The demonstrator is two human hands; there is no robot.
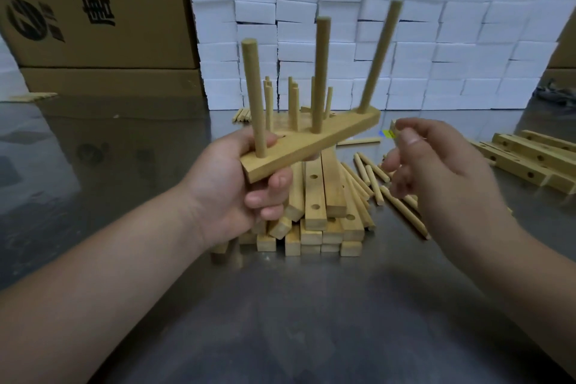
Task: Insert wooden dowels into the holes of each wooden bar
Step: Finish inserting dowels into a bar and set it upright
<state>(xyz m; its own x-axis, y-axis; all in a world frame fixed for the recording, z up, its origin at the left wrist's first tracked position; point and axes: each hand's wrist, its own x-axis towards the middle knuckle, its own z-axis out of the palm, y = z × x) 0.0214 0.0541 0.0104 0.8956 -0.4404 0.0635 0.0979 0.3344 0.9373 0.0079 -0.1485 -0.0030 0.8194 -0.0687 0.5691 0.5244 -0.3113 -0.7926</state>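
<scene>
Wooden bar (311, 146), three dowels (322, 72) standing in it, is held above the pile of bars (314, 203) for access, left hand (224, 184) fingers curled round its near end; right hand (442, 171) hovers beside, loosely curled, seemingly empty.

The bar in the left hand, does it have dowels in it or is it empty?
Dowels in: three dowels stand up out of the bar, gripped by the left hand. Spare holes: cannot tell.

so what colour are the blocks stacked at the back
The foam blocks are white, seen in the head view.
</scene>
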